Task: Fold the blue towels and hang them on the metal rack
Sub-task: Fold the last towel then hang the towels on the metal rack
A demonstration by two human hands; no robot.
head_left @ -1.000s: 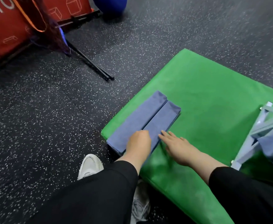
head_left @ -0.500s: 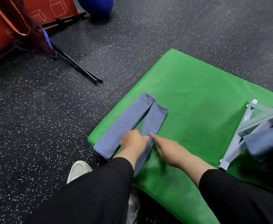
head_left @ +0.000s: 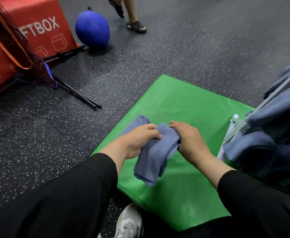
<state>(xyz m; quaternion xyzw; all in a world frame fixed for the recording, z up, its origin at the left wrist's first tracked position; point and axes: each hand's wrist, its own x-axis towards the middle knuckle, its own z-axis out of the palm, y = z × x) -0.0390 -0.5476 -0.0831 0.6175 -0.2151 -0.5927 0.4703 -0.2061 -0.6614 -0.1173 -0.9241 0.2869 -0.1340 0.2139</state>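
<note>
A folded blue towel hangs doubled over in the air above the green mat. My left hand grips its left side and my right hand grips its right side at the fold. One end droops toward me and the other end trails away behind my left hand. The pale metal rack stands at the right edge of the mat, with several blue towels draped over its bars.
A red box with black poles lies at the far left on the speckled dark floor. A blue ball rests beside it. Another person's sandalled feet stand beyond. My white shoe is near the mat's front edge.
The towel lay flat on the mat as two parallel strips under my hands; both hands have now gripped it and lifted it off the mat, folded over. The view has tilted up and right.
</note>
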